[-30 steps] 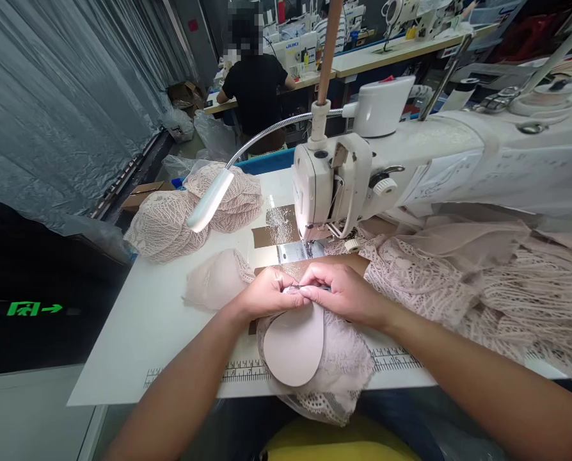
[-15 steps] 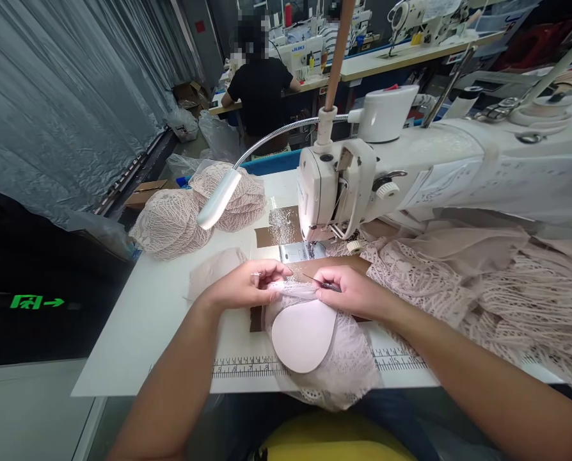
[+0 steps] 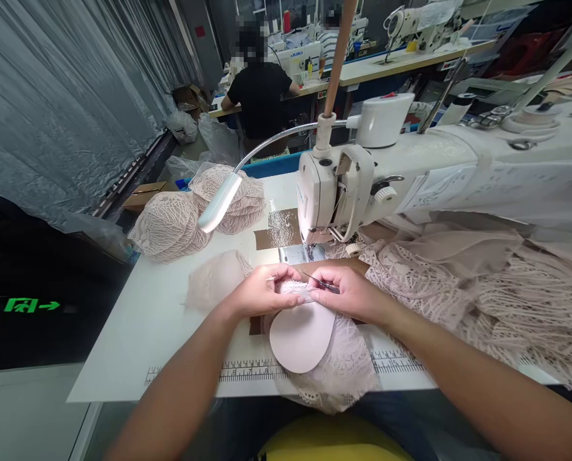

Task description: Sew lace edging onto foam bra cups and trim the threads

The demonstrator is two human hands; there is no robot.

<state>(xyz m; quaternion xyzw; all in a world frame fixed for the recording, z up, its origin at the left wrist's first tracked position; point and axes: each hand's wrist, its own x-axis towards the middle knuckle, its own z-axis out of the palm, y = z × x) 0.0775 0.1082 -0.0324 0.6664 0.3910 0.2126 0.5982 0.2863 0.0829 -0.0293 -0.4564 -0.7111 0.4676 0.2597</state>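
Pale pink lace fabric (image 3: 353, 358) lies over the table's front edge, with a smooth rounded pad (image 3: 301, 339) on top of it. My left hand (image 3: 269, 288) pinches the upper edge of the lace between thumb and fingers. Close beside it, my right hand (image 3: 346, 291) grips the same edge and also has small dark pointed snips (image 3: 328, 285) in its fingers. Both hands are just in front of the needle area of a white sewing machine (image 3: 334, 192).
Two stacks of lace cups (image 3: 171, 224) sit at the back left, under a lamp (image 3: 220, 202). A sheer piece (image 3: 214, 278) lies left of my left hand. Heaped lace (image 3: 516, 288) covers the right side. A person in black (image 3: 260, 96) sits at a table behind.
My left hand has moved right along the lace edge, closer to my right hand. The pad has shifted very slightly left. The right hand still grips the lace and snips.
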